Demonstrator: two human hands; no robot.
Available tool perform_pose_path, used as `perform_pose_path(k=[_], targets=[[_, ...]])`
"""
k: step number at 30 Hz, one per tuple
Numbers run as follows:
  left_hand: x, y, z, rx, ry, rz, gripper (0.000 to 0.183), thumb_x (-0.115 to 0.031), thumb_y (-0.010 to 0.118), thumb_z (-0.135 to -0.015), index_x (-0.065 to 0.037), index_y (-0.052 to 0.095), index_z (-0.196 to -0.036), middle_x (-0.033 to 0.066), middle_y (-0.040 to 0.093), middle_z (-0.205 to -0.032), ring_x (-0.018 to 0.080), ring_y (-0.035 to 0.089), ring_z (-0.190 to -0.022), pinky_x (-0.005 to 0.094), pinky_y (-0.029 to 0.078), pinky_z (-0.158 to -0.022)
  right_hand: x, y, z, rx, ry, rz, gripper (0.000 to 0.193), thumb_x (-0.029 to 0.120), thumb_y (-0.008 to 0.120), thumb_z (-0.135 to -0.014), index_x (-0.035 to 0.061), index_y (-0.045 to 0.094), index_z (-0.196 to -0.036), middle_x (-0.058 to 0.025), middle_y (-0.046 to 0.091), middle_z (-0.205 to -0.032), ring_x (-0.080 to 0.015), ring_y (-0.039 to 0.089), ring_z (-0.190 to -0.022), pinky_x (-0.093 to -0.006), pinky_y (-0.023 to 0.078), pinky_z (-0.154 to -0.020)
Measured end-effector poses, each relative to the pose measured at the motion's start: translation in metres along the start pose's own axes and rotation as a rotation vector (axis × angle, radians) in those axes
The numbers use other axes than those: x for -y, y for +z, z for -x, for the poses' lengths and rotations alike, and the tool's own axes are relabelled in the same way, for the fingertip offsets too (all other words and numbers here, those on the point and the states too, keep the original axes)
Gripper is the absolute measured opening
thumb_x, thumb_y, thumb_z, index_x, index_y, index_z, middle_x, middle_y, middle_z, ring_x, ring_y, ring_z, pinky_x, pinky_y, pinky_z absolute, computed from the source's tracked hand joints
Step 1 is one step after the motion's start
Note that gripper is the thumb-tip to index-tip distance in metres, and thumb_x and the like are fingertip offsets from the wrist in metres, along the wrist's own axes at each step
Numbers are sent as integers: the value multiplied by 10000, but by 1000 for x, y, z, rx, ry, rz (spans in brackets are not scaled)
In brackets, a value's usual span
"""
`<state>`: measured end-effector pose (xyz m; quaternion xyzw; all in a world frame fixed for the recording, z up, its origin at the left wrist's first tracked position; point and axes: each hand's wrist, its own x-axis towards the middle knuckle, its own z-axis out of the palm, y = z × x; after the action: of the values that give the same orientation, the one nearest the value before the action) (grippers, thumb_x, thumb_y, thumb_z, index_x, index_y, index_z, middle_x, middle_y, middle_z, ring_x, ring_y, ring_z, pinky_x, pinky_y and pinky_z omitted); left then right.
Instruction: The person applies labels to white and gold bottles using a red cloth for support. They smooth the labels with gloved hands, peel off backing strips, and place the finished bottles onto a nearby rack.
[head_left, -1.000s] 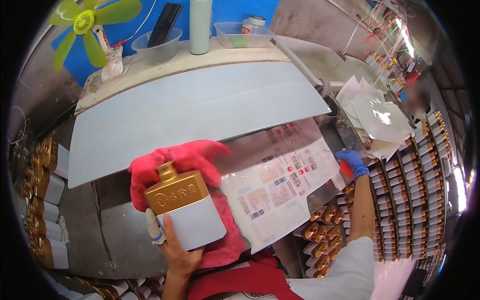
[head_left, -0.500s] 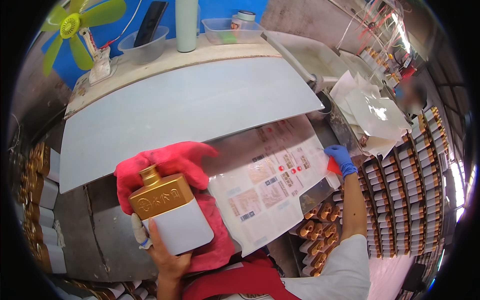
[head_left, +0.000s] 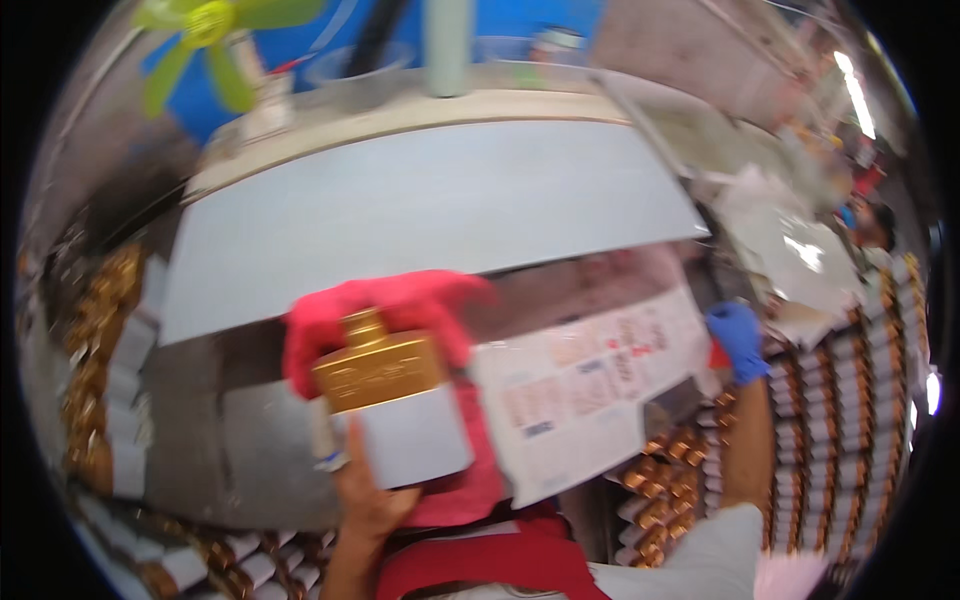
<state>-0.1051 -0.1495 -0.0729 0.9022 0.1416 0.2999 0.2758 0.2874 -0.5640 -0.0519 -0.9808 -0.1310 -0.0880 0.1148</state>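
My left hand (head_left: 370,495) grips a flat-sided bottle (head_left: 415,435) with a gold neck and shoulder and a white lower body. The bottle lies tilted back on a crumpled pink cloth (head_left: 475,425), its neck pointing away from me. A pale covering is wrapped on one of the left fingers. Out to the right, my right hand (head_left: 738,342), in a blue glove, is closed on a small flat red piece (head_left: 717,356). It is just off the right edge of a printed sticker sheet (head_left: 560,460). Motion blur smears the picture, and the right fingertips are hard to make out.
A pale grey board (head_left: 430,195) spans the bench beyond the bottle. A green fan (head_left: 208,25) and a tall pale green cylinder (head_left: 448,50) stand behind it. Several rows of gold-and-white bottles (head_left: 830,450) fill the right side; more stand at left. Loose white sheets (head_left: 790,240) lie at upper right.
The whole view has shifted, so everything appears farther right, and it is now blurred. My right hand has drawn slightly away from the sticker sheet with the red piece. The left hand keeps holding the bottle.
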Motion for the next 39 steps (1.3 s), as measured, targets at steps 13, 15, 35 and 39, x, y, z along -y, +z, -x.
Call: perform_pose_path(k=[13, 15, 35, 39], targets=[[17, -49, -69, -109, -69, 379, 563, -267, 654, -859, 10, 472, -1314, 271, 277, -1446, 389, 270, -1342, 443, 227, -1094, 356, -76, 73, 626, -271, -944, 145, 107, 720, -766, -18, 703, -838, -55, 671, -746, -84, 597, -686, -238, 486, -642], [20, -52, -90, -79, -81, 395, 474, -236, 608, -880, -11, 520, -1287, 242, 315, -1440, 359, 285, -1345, 425, 226, -1097, 389, -69, 75, 718, -218, -1047, 175, 139, 708, -779, -18, 706, -857, -44, 673, -754, -79, 601, -711, -234, 494, -668], [64, -45, -179, 390, 46, 467, 274, -198, 827, -657, -102, 731, -896, 142, 627, -1099, 289, 385, -1264, 448, 222, -1115, 413, -36, 58, 782, -222, -732, 207, 190, 690, -753, -2, 715, -829, -70, 684, -708, -91, 615, -649, -248, 513, -644], [63, -47, -182, 434, 10, 492, 297, -191, 834, -645, -108, 733, -912, 173, 598, -1173, 333, 351, -1286, 444, 233, -1104, 412, -33, 57, 760, -278, -745, 141, 123, 708, -774, -13, 706, -810, 1, 635, -679, -35, 527, -624, -207, 453, -584]])
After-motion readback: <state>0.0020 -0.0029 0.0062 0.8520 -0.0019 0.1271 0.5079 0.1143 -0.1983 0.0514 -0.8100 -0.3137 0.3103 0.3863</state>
